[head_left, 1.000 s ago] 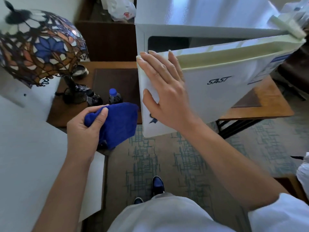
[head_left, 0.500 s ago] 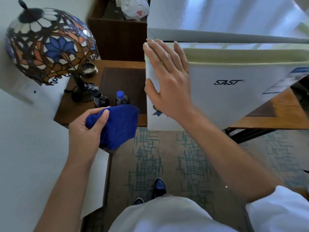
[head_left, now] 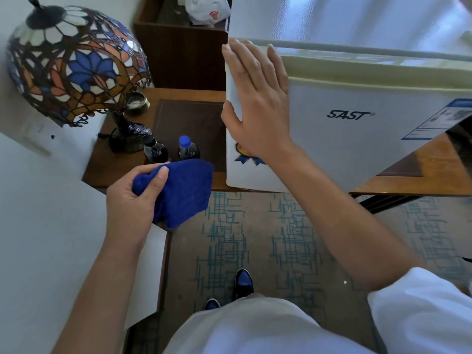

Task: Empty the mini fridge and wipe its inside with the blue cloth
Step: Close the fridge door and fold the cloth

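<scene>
The white mini fridge (head_left: 357, 19) stands on a wooden desk, its door (head_left: 357, 139) marked SAST pressed against the body so the inside is hidden. My right hand (head_left: 258, 103) lies flat on the door's left edge with straight fingers. My left hand (head_left: 132, 200) grips the bunched blue cloth (head_left: 186, 192) in front of the desk edge, to the left of the fridge. Two dark bottles, one with a blue cap (head_left: 187, 149) and one with a black cap (head_left: 154, 150), stand on the desk just behind the cloth.
A stained-glass lamp (head_left: 74, 62) stands at the desk's (head_left: 120, 169) left end with a small metal bowl (head_left: 136, 102) beside it. A dark wooden cabinet (head_left: 178, 54) holding a plastic bag is behind. A white wall corner fills the left. Patterned carpet lies below.
The fridge door has swung from ajar to against the body under my right hand. My left hand has stayed beside it holding the cloth.
</scene>
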`<act>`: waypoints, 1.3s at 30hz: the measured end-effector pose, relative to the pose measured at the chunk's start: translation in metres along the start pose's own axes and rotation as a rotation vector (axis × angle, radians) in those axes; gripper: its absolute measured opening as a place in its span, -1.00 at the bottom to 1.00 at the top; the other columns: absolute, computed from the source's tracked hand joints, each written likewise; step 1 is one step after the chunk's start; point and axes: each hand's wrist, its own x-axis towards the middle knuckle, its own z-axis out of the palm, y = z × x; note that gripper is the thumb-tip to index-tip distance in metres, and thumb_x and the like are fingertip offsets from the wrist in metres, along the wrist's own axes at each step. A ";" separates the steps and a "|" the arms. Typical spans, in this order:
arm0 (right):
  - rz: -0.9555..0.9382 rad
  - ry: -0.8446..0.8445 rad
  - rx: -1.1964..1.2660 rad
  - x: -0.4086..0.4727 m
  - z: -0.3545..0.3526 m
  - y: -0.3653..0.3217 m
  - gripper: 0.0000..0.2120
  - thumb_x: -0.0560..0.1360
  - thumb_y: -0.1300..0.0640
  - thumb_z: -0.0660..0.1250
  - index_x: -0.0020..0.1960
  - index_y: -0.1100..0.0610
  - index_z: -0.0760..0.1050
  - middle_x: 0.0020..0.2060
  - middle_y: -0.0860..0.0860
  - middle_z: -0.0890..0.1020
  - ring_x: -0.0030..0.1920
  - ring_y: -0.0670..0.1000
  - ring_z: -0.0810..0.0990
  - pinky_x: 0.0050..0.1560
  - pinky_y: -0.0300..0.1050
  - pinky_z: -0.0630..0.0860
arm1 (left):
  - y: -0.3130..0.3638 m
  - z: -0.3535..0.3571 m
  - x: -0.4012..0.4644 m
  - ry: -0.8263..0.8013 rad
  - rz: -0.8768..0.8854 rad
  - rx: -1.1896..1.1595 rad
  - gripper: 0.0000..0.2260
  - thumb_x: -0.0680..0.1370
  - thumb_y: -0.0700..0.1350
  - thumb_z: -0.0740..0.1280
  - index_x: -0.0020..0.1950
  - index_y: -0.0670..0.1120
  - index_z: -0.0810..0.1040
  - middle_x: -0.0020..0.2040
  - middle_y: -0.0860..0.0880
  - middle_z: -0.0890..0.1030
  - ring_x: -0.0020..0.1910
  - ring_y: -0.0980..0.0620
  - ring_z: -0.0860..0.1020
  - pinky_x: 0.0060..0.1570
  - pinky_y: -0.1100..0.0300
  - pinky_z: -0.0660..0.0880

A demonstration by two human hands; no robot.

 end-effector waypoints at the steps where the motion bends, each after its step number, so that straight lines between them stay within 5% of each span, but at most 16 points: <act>1: 0.004 -0.004 -0.005 0.000 -0.001 0.000 -0.41 0.49 0.16 0.33 0.51 0.23 0.43 0.48 0.11 0.50 0.52 0.14 0.43 0.60 0.24 0.20 | 0.000 0.000 0.000 -0.004 0.004 -0.003 -0.90 0.56 0.07 0.39 0.03 0.19 0.68 -0.02 0.13 0.71 0.11 0.00 0.67 -0.04 0.12 0.64; 4: -0.002 -0.019 -0.018 0.001 -0.002 0.001 -0.41 0.49 0.16 0.32 0.52 0.23 0.42 0.49 0.11 0.49 0.53 0.14 0.42 0.61 0.24 0.19 | 0.002 0.000 -0.001 -0.015 0.020 -0.012 -0.90 0.56 0.06 0.38 0.02 0.19 0.67 -0.04 0.17 0.71 0.07 0.09 0.67 -0.09 0.27 0.65; 11: 0.006 -0.080 -0.014 0.001 -0.004 0.000 -0.40 0.53 0.12 0.29 0.55 0.23 0.38 0.52 0.11 0.45 0.57 0.14 0.36 0.63 0.23 0.14 | 0.005 -0.004 -0.005 -0.020 0.050 -0.001 -0.89 0.56 0.05 0.37 0.05 0.17 0.66 -0.05 0.18 0.71 0.07 0.08 0.67 -0.09 0.26 0.66; 15: 0.016 -0.214 -0.012 0.005 -0.015 0.000 -0.37 0.55 0.05 0.26 0.59 0.21 0.31 0.57 0.12 0.37 0.62 0.16 0.26 0.66 0.22 0.06 | 0.019 -0.007 -0.003 -0.045 0.077 0.018 -0.89 0.54 0.06 0.39 0.04 0.16 0.67 -0.06 0.15 0.71 0.07 0.07 0.67 0.00 0.08 0.66; 19: 0.109 -0.414 0.115 0.011 -0.040 -0.009 -0.34 0.57 -0.05 0.27 0.61 0.12 0.25 0.65 0.10 0.19 0.68 0.13 0.05 0.68 0.14 -0.03 | 0.040 -0.010 -0.006 -0.093 0.127 -0.001 -0.89 0.52 0.08 0.40 0.00 0.16 0.69 -0.11 0.20 0.71 0.00 0.17 0.67 0.00 0.12 0.67; 22: 0.259 -0.529 0.300 0.003 -0.072 -0.027 -0.34 0.60 -0.08 0.32 0.63 0.03 0.21 0.69 0.01 0.06 0.69 0.03 -0.02 0.64 0.01 0.05 | 0.058 -0.011 -0.014 -0.156 0.188 0.037 -0.88 0.53 0.08 0.37 0.03 0.15 0.65 -0.10 0.26 0.69 0.00 0.21 0.66 -0.02 0.13 0.68; 26: 0.405 -0.685 0.530 -0.018 -0.111 -0.053 -0.39 0.65 -0.17 0.27 0.62 -0.03 0.23 0.66 -0.05 0.13 0.63 0.00 0.18 0.60 0.06 0.23 | 0.077 -0.017 -0.029 -0.259 0.254 0.051 -0.88 0.56 0.06 0.34 0.06 0.17 0.64 -0.07 0.29 0.68 0.00 0.19 0.67 -0.18 0.08 0.71; 32: 0.517 -0.768 0.779 -0.057 -0.163 -0.079 -0.53 0.62 -0.20 0.25 0.42 0.02 0.49 0.25 -0.04 0.65 0.26 -0.04 0.63 0.30 0.12 0.59 | 0.095 -0.025 -0.060 -0.376 0.371 -0.025 -0.86 0.57 -0.02 0.35 0.09 0.08 0.64 -0.04 0.24 0.70 0.02 0.21 0.65 -0.12 0.35 0.62; 37: 0.549 -0.731 0.783 -0.101 -0.202 -0.089 -0.63 0.53 -0.18 0.42 0.17 0.07 0.59 -0.05 -0.01 0.70 -0.03 0.08 0.69 0.01 0.24 0.64 | 0.096 -0.023 -0.082 -0.493 0.397 -0.088 -0.85 0.61 -0.05 0.35 0.13 0.10 0.66 0.04 0.12 0.70 0.10 0.05 0.66 -0.04 0.19 0.65; 39: 0.593 -0.709 0.808 -0.119 -0.219 -0.086 -0.87 0.57 -0.04 0.46 -0.02 -0.01 0.58 -0.23 -0.15 0.65 -0.19 -0.03 0.63 -0.15 0.03 0.58 | 0.096 -0.015 -0.091 -0.557 0.402 -0.108 -0.85 0.63 -0.07 0.35 0.13 0.12 0.67 0.05 0.09 0.70 0.09 0.03 0.65 -0.02 0.13 0.64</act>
